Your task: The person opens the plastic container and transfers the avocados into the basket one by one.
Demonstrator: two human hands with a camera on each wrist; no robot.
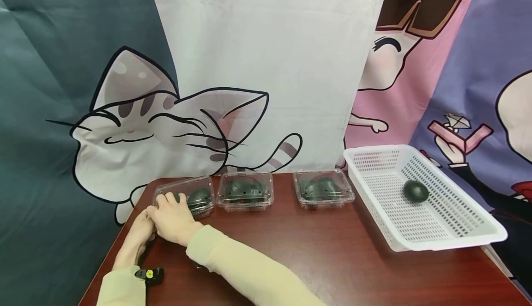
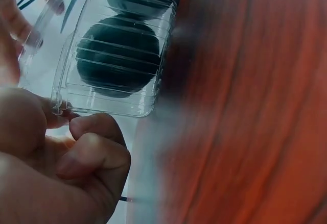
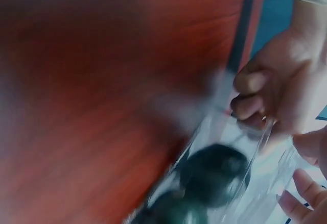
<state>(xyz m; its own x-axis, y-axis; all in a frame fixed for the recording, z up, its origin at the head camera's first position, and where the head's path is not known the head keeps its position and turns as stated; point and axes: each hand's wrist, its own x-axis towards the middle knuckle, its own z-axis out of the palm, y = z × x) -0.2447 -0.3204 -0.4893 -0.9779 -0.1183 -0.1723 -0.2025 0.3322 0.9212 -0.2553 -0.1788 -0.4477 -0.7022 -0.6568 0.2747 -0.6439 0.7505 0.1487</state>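
Note:
At the table's far left, a clear plastic clamshell box (image 1: 201, 204) holds dark green oval fruits (image 2: 118, 55) that look like avocados. My left hand (image 1: 140, 232) pinches the box's near left corner; its fingers (image 2: 97, 150) are curled in the left wrist view. Over the lid lies my right hand (image 1: 174, 218), its fingers extended and touching the clear plastic. In the right wrist view the fruit (image 3: 214, 175) shows through the box wall, with the right hand's fingertips (image 3: 294, 206) beside the lid.
Two more clear boxes with dark green fruits, the middle box (image 1: 245, 190) and the right box (image 1: 324, 188), stand along the back edge. A white perforated basket (image 1: 440, 243) at right holds one dark green fruit (image 1: 415, 191). A printed cloth (image 1: 266, 43) hangs behind the brown table (image 1: 299, 250).

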